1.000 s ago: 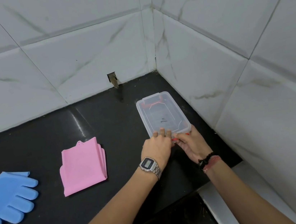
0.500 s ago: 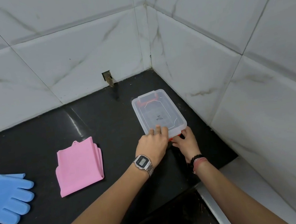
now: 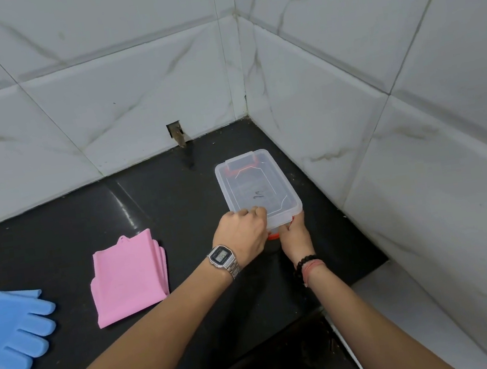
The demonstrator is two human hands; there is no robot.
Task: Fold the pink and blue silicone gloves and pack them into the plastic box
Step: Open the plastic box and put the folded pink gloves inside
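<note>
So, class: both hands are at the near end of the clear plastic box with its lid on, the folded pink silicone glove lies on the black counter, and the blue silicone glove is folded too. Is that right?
Not quite. In the head view the blue silicone glove lies flat and unfolded, fingers spread. The rest holds: both hands, left hand and right hand, are at the near end of the lidded clear plastic box, and the folded pink silicone glove lies on the black counter.

Both forearms reach forward toward one o'clock, bare, wrists close together. The left hand (image 3: 242, 234) lies knuckles-up, fingers (image 3: 256, 212) curled over and gripping an edge. The right hand (image 3: 294, 233) sits just beside it at three o'clock, fingers curled, pinching from beneath.
</note>
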